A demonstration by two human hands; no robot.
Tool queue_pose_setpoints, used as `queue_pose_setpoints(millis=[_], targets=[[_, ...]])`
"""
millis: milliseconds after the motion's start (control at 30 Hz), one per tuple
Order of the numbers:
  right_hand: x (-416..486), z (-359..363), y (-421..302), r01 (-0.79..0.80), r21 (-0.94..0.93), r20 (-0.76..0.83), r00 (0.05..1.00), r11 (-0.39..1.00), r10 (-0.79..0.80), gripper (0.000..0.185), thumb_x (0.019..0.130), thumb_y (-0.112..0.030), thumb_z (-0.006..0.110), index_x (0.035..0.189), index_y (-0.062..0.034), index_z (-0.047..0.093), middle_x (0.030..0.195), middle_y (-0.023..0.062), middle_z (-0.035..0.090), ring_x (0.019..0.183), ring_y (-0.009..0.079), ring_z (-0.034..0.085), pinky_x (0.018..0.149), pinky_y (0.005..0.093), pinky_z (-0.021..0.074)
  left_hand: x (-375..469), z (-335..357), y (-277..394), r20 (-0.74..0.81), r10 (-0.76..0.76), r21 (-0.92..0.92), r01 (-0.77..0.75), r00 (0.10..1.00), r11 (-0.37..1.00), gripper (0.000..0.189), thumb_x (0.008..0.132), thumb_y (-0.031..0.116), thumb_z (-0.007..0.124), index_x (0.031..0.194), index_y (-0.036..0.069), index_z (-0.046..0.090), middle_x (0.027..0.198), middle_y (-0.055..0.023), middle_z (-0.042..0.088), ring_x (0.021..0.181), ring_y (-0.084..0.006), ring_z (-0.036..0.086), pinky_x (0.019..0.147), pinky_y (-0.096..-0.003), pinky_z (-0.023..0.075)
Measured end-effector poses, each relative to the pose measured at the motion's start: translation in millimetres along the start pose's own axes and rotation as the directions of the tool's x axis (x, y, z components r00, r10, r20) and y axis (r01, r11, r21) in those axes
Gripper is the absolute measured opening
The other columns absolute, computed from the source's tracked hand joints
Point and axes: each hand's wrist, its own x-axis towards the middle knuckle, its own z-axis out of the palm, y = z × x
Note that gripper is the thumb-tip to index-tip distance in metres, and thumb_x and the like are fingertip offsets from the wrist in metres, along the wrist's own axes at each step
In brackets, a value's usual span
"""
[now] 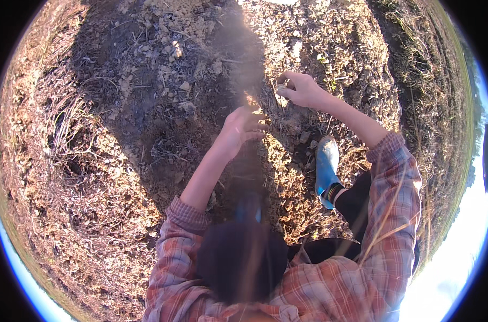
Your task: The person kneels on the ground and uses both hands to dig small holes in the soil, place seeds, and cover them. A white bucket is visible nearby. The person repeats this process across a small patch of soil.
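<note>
Both of my hands reach out over rough soil (163, 108) strewn with clods and dry plant stems. Low over the ground at the middle, my left hand (244, 126) has its fingers spread, and nothing shows in it; a blurred dark streak partly covers the fingertips. Further up and to the right, my right hand (296, 87) curls its thumb and fingers around a small pale clod or stone (282, 87). Its exact kind cannot be told. Checked shirt sleeves are rolled up on both forearms.
A blue rubber shoe (327, 163) on my foot rests on the soil at the right of centre. Dry stems (68, 129) lie heaped at the left. A furrow (405, 60) runs along the right side, and small green weeds (322, 59) grow beyond my right hand.
</note>
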Motion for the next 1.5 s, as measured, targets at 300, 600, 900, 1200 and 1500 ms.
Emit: queue_pose_setpoints(millis=[300, 600, 900, 1200, 1500], targets=[[-95, -125, -68, -0.155, -0.274, 0.09, 0.979, 0.949, 0.186, 0.053, 0.096, -0.034, 0.064, 0.137, -0.0015, 0.053, 0.115, 0.0229, 0.069, 0.103, 0.0302, 0.069, 0.092, 0.0434, 0.0544, 44, 38, -11, 0.024, -0.038, -0.054, 0.039, 0.999, 0.998, 0.023, 0.106, 0.015, 0.046, 0.118, 0.002, 0.061, 0.092, -0.003, 0.066, 0.076, -0.0139, 0.064, 0.066, -0.0269, 0.054], [-193, -144, 124, -0.392, -0.341, -0.404, 0.882, 0.854, 0.243, 0.029, 0.092, -0.024, 0.063, 0.105, 0.0006, 0.068, 0.1, 0.0249, 0.069, 0.097, 0.0393, 0.067, 0.086, 0.046, 0.052, 63, 36, 57, 0.087, -0.054, 0.222, 0.033, 0.995, 0.975, 0.036, 0.108, 0.027, 0.042, 0.111, -0.003, 0.062, 0.055, 0.0064, 0.034, 0.048, -0.0077, 0.032, 0.046, -0.0255, 0.0279], [-159, 33, 211, -0.276, -0.422, -0.579, 0.815, 0.864, -0.022, 0.034, 0.075, -0.032, 0.081, 0.078, -0.0039, 0.062, 0.079, 0.0141, 0.058, 0.074, 0.0341, 0.059, 0.063, 0.0464, 0.0471, 130, 94, 51, -0.021, -0.228, 0.53, 0.204, 0.974, 0.823, 0.014, 0.101, 0.016, 0.054, 0.1, 0.006, 0.063, 0.074, -0.001, 0.062, 0.056, -0.0101, 0.056, 0.047, -0.025, 0.04], [-159, -35, 194, -0.23, 0.386, -0.487, 0.771, 0.893, 0.41, 0.023, 0.095, -0.022, 0.058, 0.084, -0.002, 0.059, 0.083, 0.0232, 0.062, 0.082, 0.0437, 0.06, 0.072, 0.0513, 0.0463, 177, 242, 0, -0.029, -0.414, 0.794, 0.273, 0.91, 0.544, 0.026, 0.1, 0.019, 0.054, 0.113, -0.001, 0.065, 0.084, -0.0103, 0.07, 0.062, -0.0167, 0.064, 0.051, -0.0299, 0.0492], [-112, -103, 216, -0.209, 0.79, -0.18, 0.82, 0.577, 0.544, 0.05, 0.095, -0.04, 0.063, 0.066, 0.0012, 0.064, 0.051, 0.0065, 0.053, 0.05, 0.0116, 0.047, 0.049, 0.0334, 0.0411, 218, 292, -69, 0.053, -0.326, 0.41, 0.277, 0.944, 0.869, 0.036, 0.1, 0.026, 0.062, 0.125, 0.0, 0.064, 0.106, -0.0061, 0.069, 0.087, -0.012, 0.065, 0.075, -0.0281, 0.0545]])
